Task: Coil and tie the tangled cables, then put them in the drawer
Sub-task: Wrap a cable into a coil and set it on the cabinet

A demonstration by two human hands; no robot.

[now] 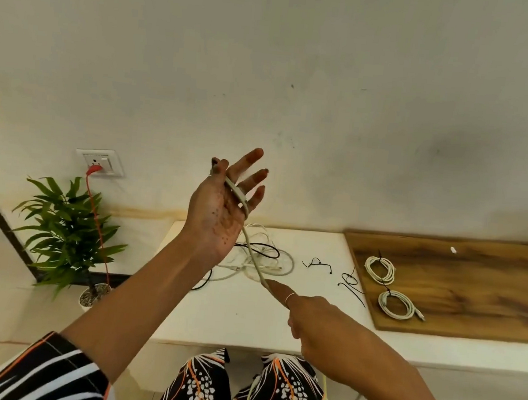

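My left hand [220,215] is raised palm-up above the white table [230,318], fingers spread, and pinches one end of a grey cable [253,253] between thumb and forefinger. The cable crosses the palm and runs taut down to my right hand [319,322], which grips it with the forefinger stretched along it. Its slack hangs over my lap. A tangle of white and black cables [278,261] lies on the table behind. Two coiled, tied white cables [379,269] [395,304] rest on a wooden board [472,288]. No drawer is in view.
Loose black ties [316,263] [349,280] lie between the tangle and the board. A potted plant [65,233] stands on the floor at the left, below a wall socket [100,161] with a red lead [95,217] plugged in. The wall is close behind the table.
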